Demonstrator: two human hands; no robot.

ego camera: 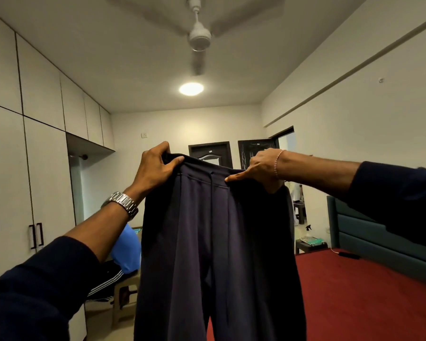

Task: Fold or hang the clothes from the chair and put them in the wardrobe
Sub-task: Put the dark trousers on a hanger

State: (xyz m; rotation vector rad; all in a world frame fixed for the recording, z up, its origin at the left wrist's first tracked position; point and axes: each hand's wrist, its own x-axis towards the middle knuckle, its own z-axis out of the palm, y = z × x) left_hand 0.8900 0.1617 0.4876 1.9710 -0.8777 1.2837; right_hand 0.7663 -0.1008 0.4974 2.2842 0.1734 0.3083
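Dark navy trousers (214, 242) with a drawstring hang full length in front of me, held up by the waistband. My left hand (155, 168) grips the waistband's left end, thumb in front. My right hand (258, 168) pinches the right end, index finger pointing along the band. Behind the trousers at lower left stands a beige chair (124, 294) with a blue garment (127, 252) and a black garment with white stripes (108, 281) lying on it. The white wardrobe (17, 180) lines the left wall with its doors closed.
A bed with a red cover (369, 299) and a teal headboard (369, 235) fills the right side. A small side table (310, 243) with a spray bottle stands by the headboard. Dark doors are at the far wall. A ceiling fan turns overhead.
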